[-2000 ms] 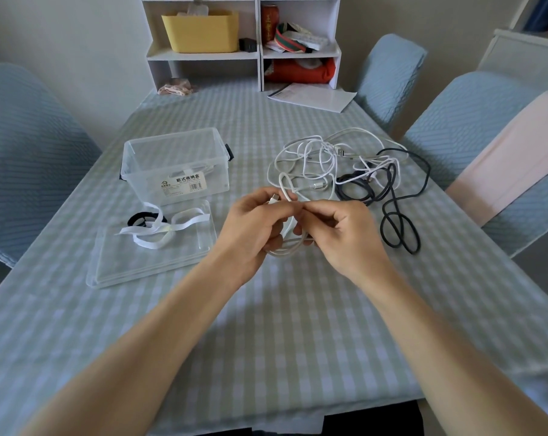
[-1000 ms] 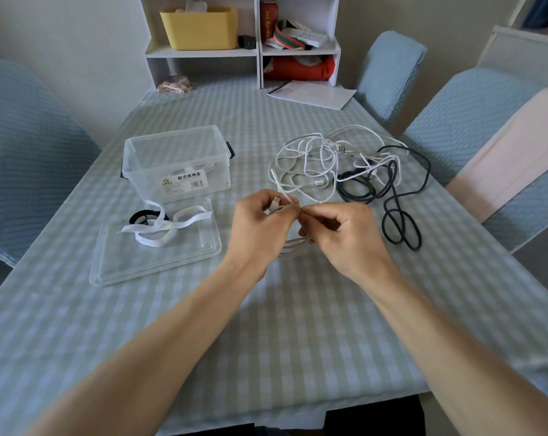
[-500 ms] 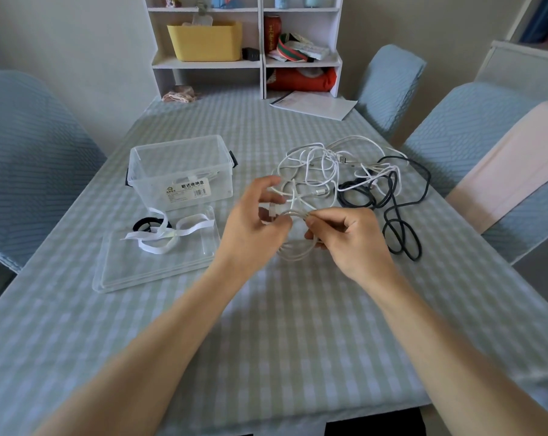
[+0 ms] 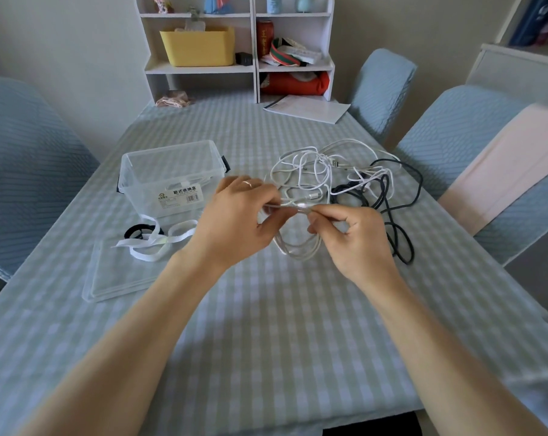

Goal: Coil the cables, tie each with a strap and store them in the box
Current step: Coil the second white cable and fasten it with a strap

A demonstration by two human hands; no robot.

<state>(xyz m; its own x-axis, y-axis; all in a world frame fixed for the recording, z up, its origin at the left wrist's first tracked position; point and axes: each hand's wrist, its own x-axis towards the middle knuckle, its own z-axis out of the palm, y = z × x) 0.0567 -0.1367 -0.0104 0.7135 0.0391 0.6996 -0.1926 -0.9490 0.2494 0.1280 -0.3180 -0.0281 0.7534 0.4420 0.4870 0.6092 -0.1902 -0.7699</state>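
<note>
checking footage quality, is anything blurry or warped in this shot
Head view: the white cable between the left hand and right hand is smeared; chair edges bow from wide-angle distortion; lighting soft, no harsh glare.

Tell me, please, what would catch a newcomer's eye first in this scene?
First, the two hands at the centre: the left hand and right hand both pinch a half-coiled white cable above the checked tablecloth. Just behind lies a tangle of white cables and a black cable. To the left stands an open clear storage box, with white straps on its lid.
</note>
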